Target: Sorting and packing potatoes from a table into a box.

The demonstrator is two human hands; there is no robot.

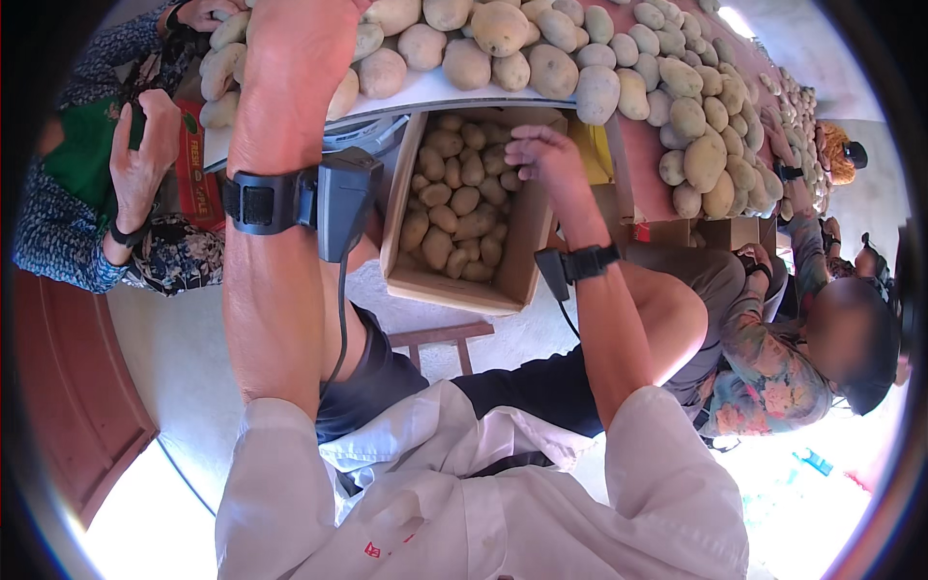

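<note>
My left arm reaches up over the table's edge, and my left hand [308, 36] is at the top rim of the view among potatoes [423, 47]. Its fingers are cut off or hidden, so its grip cannot be seen. Over the right side of an open cardboard box [533, 246] hovers my right hand [544, 154], fingers slightly bent and apart, with nothing visible in it. Many small potatoes [467, 196] lie inside the box, below the table edge. Both my wrists carry a strapped device with a cable.
Potatoes are heaped along the table [638, 159] and at its right end. A co-worker's hand [145, 156] is at the left, near a red printed carton [196, 170]. Another person [776, 355] sits at the right. A wooden stool frame [442, 335] stands below the box.
</note>
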